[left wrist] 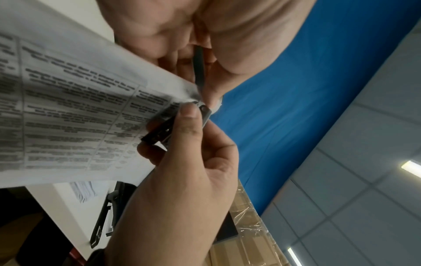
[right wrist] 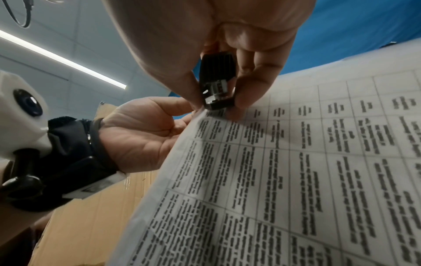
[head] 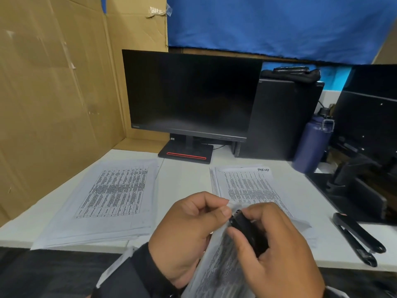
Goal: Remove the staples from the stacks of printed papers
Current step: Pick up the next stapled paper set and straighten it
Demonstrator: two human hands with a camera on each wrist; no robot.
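Observation:
I hold a stapled stack of printed papers (head: 214, 274) above the desk's front edge. My left hand (head: 225, 208) pinches its top corner between thumb and forefinger. My right hand (head: 242, 222) grips a black staple remover (head: 247, 231), whose metal tip sits at that pinched corner. The right wrist view shows the staple remover (right wrist: 216, 84) pressed against the edge of the held papers (right wrist: 296, 180), with the left hand (right wrist: 182, 111) beside it. The staple itself is hidden. Two more paper stacks lie on the desk, one on the left (head: 111, 196) and one on the right (head: 247, 186).
A dark monitor (head: 189, 93) and a black computer tower (head: 283, 119) stand at the back of the white desk (head: 184, 181). A blue bottle (head: 311, 145) is at the right. A black stapler (head: 358, 239) lies near the right front edge. A cardboard wall (head: 53, 93) closes the left side.

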